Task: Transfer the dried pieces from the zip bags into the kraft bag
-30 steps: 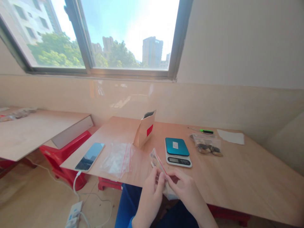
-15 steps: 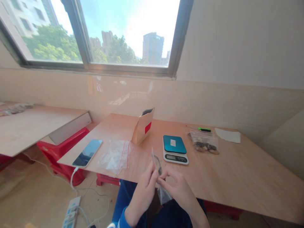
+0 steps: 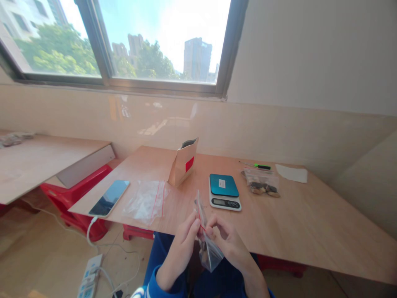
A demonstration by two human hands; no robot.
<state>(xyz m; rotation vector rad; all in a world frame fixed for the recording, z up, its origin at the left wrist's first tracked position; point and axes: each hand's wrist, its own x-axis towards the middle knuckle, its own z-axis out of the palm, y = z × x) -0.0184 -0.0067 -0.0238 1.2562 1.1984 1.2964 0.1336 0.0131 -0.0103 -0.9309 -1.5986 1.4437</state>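
A clear zip bag (image 3: 211, 253) with a red seal line hangs between my hands, just off the table's front edge and above my lap. Something brownish shows low inside it, too small to name. My left hand (image 3: 187, 232) pinches the bag's seal edge from the left. On the other side, my right hand (image 3: 226, 236) has its thumb and bent fingers closed on the same seal. Beyond my hands stands a kitchen scale (image 3: 223, 191) with a blue plate and a white body. Flat clear zip bags (image 3: 144, 203) lie left of my hands.
An upright brown paper pouch (image 3: 181, 167) with a red label stands behind. A filled zip bag (image 3: 262, 182), a green-and-black screwdriver (image 3: 263, 166) and white paper (image 3: 291, 173) lie right. At left are a charging phone (image 3: 109, 198), a red stool (image 3: 70, 203) and a power strip (image 3: 89, 275).
The bag has turned so more of its body and its red seal line show. My fingers have shifted along the seal. The whole view has moved slightly.
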